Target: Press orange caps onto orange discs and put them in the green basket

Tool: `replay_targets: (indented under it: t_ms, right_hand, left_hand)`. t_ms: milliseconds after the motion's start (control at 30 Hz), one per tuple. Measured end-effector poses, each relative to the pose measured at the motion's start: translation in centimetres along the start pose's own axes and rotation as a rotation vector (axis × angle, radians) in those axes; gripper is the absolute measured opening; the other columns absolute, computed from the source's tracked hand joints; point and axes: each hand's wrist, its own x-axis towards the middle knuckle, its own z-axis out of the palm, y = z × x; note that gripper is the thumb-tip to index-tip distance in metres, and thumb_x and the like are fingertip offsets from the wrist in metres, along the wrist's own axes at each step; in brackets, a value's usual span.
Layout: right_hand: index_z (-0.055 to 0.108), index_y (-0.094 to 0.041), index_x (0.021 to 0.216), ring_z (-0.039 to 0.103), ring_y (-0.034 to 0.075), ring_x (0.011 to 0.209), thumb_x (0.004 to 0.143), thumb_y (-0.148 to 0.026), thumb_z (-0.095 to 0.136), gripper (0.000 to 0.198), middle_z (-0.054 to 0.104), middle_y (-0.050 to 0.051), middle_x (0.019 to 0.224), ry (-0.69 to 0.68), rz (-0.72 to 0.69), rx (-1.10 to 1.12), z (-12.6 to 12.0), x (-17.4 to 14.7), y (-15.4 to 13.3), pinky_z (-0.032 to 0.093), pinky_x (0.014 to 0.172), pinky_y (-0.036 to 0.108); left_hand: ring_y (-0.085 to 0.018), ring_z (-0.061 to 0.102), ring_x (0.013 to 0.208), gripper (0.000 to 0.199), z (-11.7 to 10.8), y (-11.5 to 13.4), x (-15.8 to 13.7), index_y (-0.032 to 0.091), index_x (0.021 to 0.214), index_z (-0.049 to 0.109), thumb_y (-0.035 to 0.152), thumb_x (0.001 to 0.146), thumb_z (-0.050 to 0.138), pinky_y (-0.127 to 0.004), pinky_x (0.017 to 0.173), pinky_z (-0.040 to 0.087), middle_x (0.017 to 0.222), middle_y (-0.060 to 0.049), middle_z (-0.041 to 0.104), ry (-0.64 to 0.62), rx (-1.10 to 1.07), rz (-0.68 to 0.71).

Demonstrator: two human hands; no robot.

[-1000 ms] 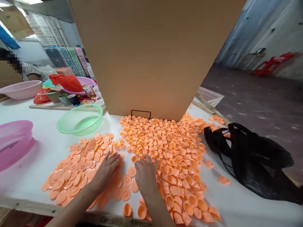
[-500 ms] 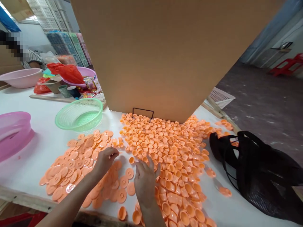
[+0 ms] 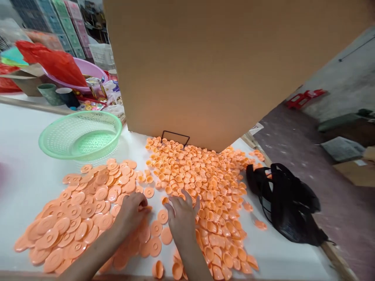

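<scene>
My left hand [image 3: 131, 212] is closed, its fingertips pinching a small orange saucer [image 3: 145, 208] seen nearly edge-on. It is at the right side of a spread pile of flat orange saucers [image 3: 74, 210], some of them hidden under my forearm. My right hand [image 3: 182, 214] is open, fingers spread, over the left edge of a big heap of small orange plastic cups [image 3: 216, 195]. One orange cup [image 3: 165, 200] lies by its fingertips. Between my hands lie several loose saucers [image 3: 156, 228], and a single cup [image 3: 158, 269] sits near the front edge.
A large cardboard box [image 3: 187, 70] stands behind the cups, with a black wire loop [image 3: 175, 134] at its base. A green mesh basket [image 3: 80, 134] is at the left. On the right lies a black bag [image 3: 290, 207]. Bags, mugs and a purple basin [image 3: 90, 70] crowd the back left.
The view has turned to the right. My left hand has come a little nearer to me and now shows a saucer in its fingertips. My right hand stays spread by the cups.
</scene>
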Motion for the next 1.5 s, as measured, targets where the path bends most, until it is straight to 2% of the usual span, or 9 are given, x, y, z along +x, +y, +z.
replay_targets:
  t_ms: [233,333,533,733,900,1067,1233,1333,1500]
  right_hand:
    - [0.069,-0.031,0.087,0.051,0.029,0.123,0.087,-0.012,0.048,0.029,0.074,-0.004,0.089,0.005,-0.136,-0.104,1.4,0.0,0.5,-0.006,0.113,0.059]
    - [0.07,-0.032,0.088,0.053,0.033,0.118,0.085,-0.019,0.054,0.021,0.074,-0.003,0.09,0.066,-0.162,-0.122,2.3,0.7,0.6,-0.006,0.11,0.064]
    - [0.07,-0.031,0.083,0.047,0.03,0.125,0.077,-0.004,0.056,0.031,0.073,-0.004,0.098,-0.134,-0.172,-0.109,1.8,1.8,-1.5,-0.005,0.111,0.062]
    - [0.073,-0.032,0.085,0.038,0.032,0.131,0.082,-0.007,0.056,0.03,0.07,-0.002,0.111,0.017,-0.116,-0.176,-1.6,1.0,0.7,-0.01,0.109,0.065]
    - [0.073,-0.031,0.087,0.048,0.025,0.126,0.083,-0.004,0.051,0.034,0.073,-0.002,0.103,-0.039,-0.153,-0.137,-4.1,-1.7,1.5,-0.008,0.113,0.061]
    - [0.072,-0.029,0.096,0.064,0.018,0.097,0.085,-0.004,0.046,0.037,0.074,-0.002,0.093,-0.16,-0.161,-0.032,-3.5,-2.9,1.3,-0.003,0.116,0.055]
    - [0.073,-0.034,0.091,0.04,0.028,0.132,0.084,-0.008,0.055,0.033,0.068,-0.003,0.117,-0.098,-0.171,-0.112,-3.6,-2.1,1.9,-0.013,0.11,0.062]
    - [0.073,-0.034,0.093,0.045,0.025,0.126,0.083,-0.008,0.057,0.032,0.068,-0.003,0.116,-0.101,-0.147,-0.113,-3.9,-1.8,2.1,-0.002,0.112,0.057]
    - [0.071,-0.027,0.096,0.059,0.018,0.092,0.085,-0.006,0.051,0.03,0.071,-0.001,0.084,-0.182,-0.11,-0.064,-3.5,-1.4,1.6,0.025,0.105,0.041]
  left_hand:
    - [-0.017,0.052,0.082,0.015,-1.1,-0.8,-1.4,0.018,0.076,0.06,0.013,0.089,0.055,-0.032,0.073,0.033,0.081,-0.002,0.064,-0.055,-0.029,0.419]
    - [-0.017,0.053,0.082,0.014,-1.2,-1.3,-1.3,0.019,0.079,0.062,0.013,0.089,0.054,-0.032,0.072,0.034,0.082,-0.002,0.065,0.028,0.018,0.37]
    - [-0.022,0.052,0.111,0.031,-1.1,-2.0,-1.9,0.022,0.109,0.062,0.009,0.081,0.059,-0.039,0.094,0.035,0.115,-0.006,0.065,0.043,0.034,0.39]
    - [-0.024,0.048,0.115,0.02,-1.5,-2.8,-2.3,0.022,0.102,0.064,0.015,0.085,0.058,-0.041,0.098,0.033,0.118,-0.005,0.064,0.06,0.025,0.397]
    - [-0.024,0.049,0.109,0.012,-1.4,0.5,-3.3,0.021,0.09,0.067,0.017,0.087,0.056,-0.041,0.093,0.031,0.106,-0.006,0.066,-0.019,0.11,0.374]
    - [-0.023,0.052,0.097,0.006,0.8,4.0,-3.6,0.02,0.084,0.067,0.023,0.079,0.065,-0.037,0.082,0.034,0.094,-0.005,0.064,-0.094,0.123,0.356]
    - [-0.024,0.052,0.103,0.028,1.6,3.8,-3.0,0.02,0.104,0.065,0.021,0.076,0.065,-0.036,0.085,0.034,0.107,-0.008,0.06,-0.113,0.145,0.212]
    - [-0.025,0.053,0.102,0.03,1.3,3.2,-3.2,0.022,0.099,0.066,0.023,0.07,0.07,-0.036,0.082,0.034,0.108,-0.008,0.06,-0.15,0.163,0.149]
    - [-0.025,0.051,0.101,0.021,1.3,3.5,-3.3,0.022,0.095,0.065,0.024,0.075,0.069,-0.035,0.08,0.032,0.108,-0.007,0.06,-0.164,0.133,0.152]
